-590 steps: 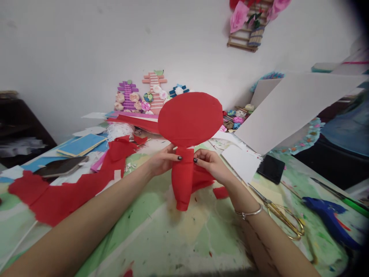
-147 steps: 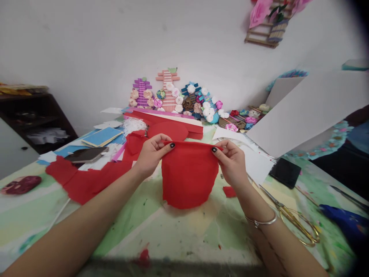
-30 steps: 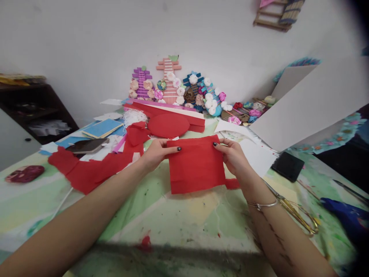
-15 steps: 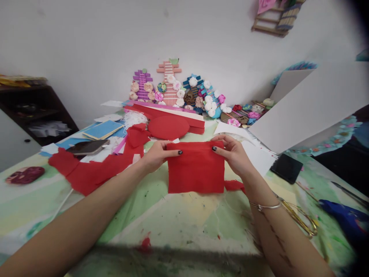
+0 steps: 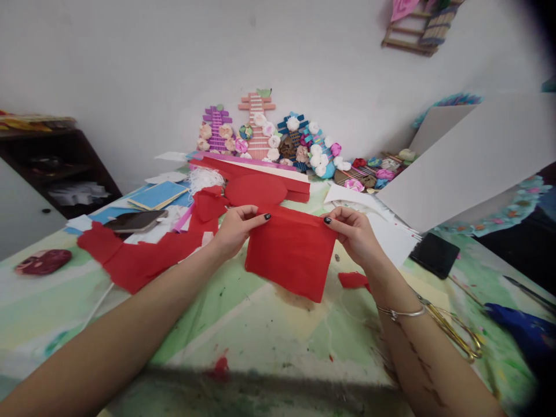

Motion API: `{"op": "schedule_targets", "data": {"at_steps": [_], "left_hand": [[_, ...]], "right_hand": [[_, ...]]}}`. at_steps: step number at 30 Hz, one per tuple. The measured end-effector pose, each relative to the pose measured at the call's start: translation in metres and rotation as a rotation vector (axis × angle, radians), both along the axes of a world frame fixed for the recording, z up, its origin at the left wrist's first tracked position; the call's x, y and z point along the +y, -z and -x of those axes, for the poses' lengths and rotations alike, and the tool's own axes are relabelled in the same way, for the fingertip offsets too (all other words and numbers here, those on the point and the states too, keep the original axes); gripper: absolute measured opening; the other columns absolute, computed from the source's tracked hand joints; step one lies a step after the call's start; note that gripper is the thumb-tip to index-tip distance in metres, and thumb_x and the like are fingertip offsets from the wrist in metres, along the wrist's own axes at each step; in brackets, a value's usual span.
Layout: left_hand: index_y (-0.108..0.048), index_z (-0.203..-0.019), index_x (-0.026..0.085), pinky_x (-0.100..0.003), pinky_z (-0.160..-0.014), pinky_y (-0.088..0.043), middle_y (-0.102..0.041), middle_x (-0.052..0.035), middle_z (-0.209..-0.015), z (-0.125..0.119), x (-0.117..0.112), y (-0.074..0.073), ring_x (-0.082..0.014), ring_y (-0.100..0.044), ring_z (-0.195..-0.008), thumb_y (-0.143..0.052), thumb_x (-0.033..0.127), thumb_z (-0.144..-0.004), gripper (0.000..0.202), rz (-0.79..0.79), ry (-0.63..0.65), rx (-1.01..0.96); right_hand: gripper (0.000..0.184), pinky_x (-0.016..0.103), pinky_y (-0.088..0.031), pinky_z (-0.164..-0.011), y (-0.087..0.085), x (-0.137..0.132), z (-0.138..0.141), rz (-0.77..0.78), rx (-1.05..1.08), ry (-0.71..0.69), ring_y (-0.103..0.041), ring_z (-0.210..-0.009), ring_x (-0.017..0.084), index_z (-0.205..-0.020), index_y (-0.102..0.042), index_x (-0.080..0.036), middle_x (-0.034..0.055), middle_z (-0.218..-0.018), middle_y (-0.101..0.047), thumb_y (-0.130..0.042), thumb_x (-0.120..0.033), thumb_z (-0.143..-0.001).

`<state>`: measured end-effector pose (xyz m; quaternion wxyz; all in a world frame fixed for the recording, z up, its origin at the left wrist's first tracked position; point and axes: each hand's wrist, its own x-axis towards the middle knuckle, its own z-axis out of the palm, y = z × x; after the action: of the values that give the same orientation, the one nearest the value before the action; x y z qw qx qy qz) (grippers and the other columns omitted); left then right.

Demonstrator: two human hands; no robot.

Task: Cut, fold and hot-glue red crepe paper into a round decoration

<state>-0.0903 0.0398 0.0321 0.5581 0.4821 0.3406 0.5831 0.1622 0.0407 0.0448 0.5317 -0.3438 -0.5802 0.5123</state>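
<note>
A rectangular piece of red crepe paper (image 5: 289,250) hangs tilted just above the paint-stained green table (image 5: 243,341). My left hand (image 5: 237,229) pinches its upper left corner. My right hand (image 5: 354,231) pinches its upper right corner; a silver bangle sits on that wrist. Behind the paper lies a red paper disc (image 5: 254,190) on a long red strip. A small red scrap (image 5: 353,280) lies under my right wrist.
Ragged red paper offcuts (image 5: 139,258) spread to the left, near a phone (image 5: 135,220) and blue sheets (image 5: 158,195). Gold scissors (image 5: 454,333), a black pad (image 5: 434,255), a blue glue gun (image 5: 521,330) and a large white board (image 5: 473,159) are on the right. Paper-flower crafts (image 5: 278,139) line the wall.
The red paper was lying flat under both hands; now its top edge is lifted and the sheet hangs tilted, lower corner swung to the right. Both hands still pinch the top corners.
</note>
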Motion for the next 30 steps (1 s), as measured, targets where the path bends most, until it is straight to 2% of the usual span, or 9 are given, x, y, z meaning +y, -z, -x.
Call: {"op": "schedule_targets", "data": {"at_steps": [6, 10, 12, 14, 18, 20, 23, 26, 30], "left_hand": [[-0.063, -0.073, 0.015, -0.022, -0.066, -0.048, -0.066, 0.0006, -0.074, 0.001, 0.004, -0.011, -0.0110, -0.060, -0.068, -0.080, 0.028, -0.061, 0.024, -0.175, -0.063, 0.173], [-0.058, -0.071, 0.015, -0.023, -0.062, -0.046, -0.060, 0.0014, -0.071, -0.009, 0.004, -0.039, -0.0115, -0.057, -0.065, -0.073, 0.027, -0.065, 0.020, -0.355, -0.108, 0.411], [-0.057, -0.071, 0.015, -0.023, -0.061, -0.045, -0.059, 0.0007, -0.071, -0.017, 0.002, -0.060, -0.0125, -0.056, -0.066, -0.070, 0.024, -0.065, 0.017, -0.457, -0.103, 0.540], [-0.058, -0.071, 0.014, -0.024, -0.060, -0.044, -0.059, -0.0005, -0.070, -0.025, -0.001, -0.081, -0.0137, -0.056, -0.067, -0.065, 0.022, -0.067, 0.011, -0.535, -0.040, 0.651], [-0.055, -0.068, 0.015, -0.023, -0.058, -0.041, -0.054, 0.0005, -0.067, -0.040, -0.001, -0.108, -0.0128, -0.052, -0.066, -0.059, 0.018, -0.067, 0.006, -0.695, 0.068, 0.703], [-0.052, -0.066, 0.016, -0.022, -0.058, -0.039, -0.050, 0.0019, -0.065, -0.044, 0.002, -0.111, -0.0116, -0.049, -0.065, -0.058, 0.017, -0.066, 0.007, -0.755, 0.035, 0.704], [-0.048, -0.064, 0.016, -0.022, -0.055, -0.036, -0.045, 0.0029, -0.063, -0.045, 0.007, -0.108, -0.0104, -0.045, -0.063, -0.057, 0.016, -0.065, 0.009, -0.771, 0.026, 0.738], [-0.045, -0.062, 0.016, -0.022, -0.053, -0.032, -0.044, 0.0037, -0.061, -0.041, 0.012, -0.104, -0.0092, -0.042, -0.060, -0.056, 0.014, -0.065, 0.012, -0.734, 0.088, 0.778], [-0.048, -0.064, 0.016, -0.022, -0.052, -0.031, -0.044, 0.0043, -0.059, -0.039, 0.019, -0.098, -0.0088, -0.041, -0.057, -0.055, 0.013, -0.064, 0.007, -0.694, 0.163, 0.835]], "right_hand": [[0.018, 0.025, -0.044, -0.063, 0.002, 0.003, -0.004, -0.048, -0.025, 0.003, -0.059, -0.070, 0.012, -0.067, -0.060, -0.018, 0.0023, -0.082, -0.068, -0.076, -0.024, -0.068], [0.017, 0.034, -0.046, -0.084, -0.003, 0.004, -0.005, -0.263, -0.130, 0.168, -0.061, -0.097, 0.020, -0.077, -0.063, -0.020, 0.0047, -0.097, -0.068, -0.076, -0.026, -0.068], [0.020, 0.039, -0.044, -0.091, -0.014, 0.003, -0.001, -0.372, -0.174, 0.243, -0.058, -0.107, 0.022, -0.085, -0.064, -0.022, 0.0052, -0.105, -0.066, -0.074, -0.029, -0.070], [0.023, 0.041, -0.044, -0.094, -0.032, 0.003, 0.005, -0.450, -0.199, 0.234, -0.057, -0.109, 0.022, -0.092, -0.064, -0.024, 0.0051, -0.109, -0.064, -0.073, -0.030, -0.072], [0.021, 0.039, -0.048, -0.091, -0.075, 0.004, 0.020, -0.534, -0.205, 0.025, -0.059, -0.104, 0.021, -0.089, -0.064, -0.023, 0.0051, -0.105, -0.065, -0.074, -0.029, -0.072], [0.017, 0.038, -0.050, -0.086, -0.089, 0.006, 0.025, -0.513, -0.226, -0.048, -0.062, -0.094, 0.020, -0.083, -0.064, -0.021, 0.0049, -0.096, -0.066, -0.074, -0.028, -0.072], [0.024, 0.035, -0.052, -0.078, -0.096, 0.011, 0.026, -0.500, -0.249, -0.089, -0.063, -0.083, 0.017, -0.089, -0.061, -0.021, 0.0029, -0.094, -0.065, -0.075, -0.026, -0.070], [0.028, 0.032, -0.051, -0.074, -0.088, 0.020, 0.026, -0.527, -0.231, -0.145, -0.062, -0.080, 0.015, -0.092, -0.057, -0.023, 0.0008, -0.096, -0.062, -0.074, -0.022, -0.071], [0.015, 0.031, -0.049, -0.074, -0.071, 0.035, 0.025, -0.517, -0.275, -0.190, -0.060, -0.079, 0.015, -0.078, -0.060, -0.019, 0.0010, -0.083, -0.062, -0.073, -0.024, -0.073]]}}
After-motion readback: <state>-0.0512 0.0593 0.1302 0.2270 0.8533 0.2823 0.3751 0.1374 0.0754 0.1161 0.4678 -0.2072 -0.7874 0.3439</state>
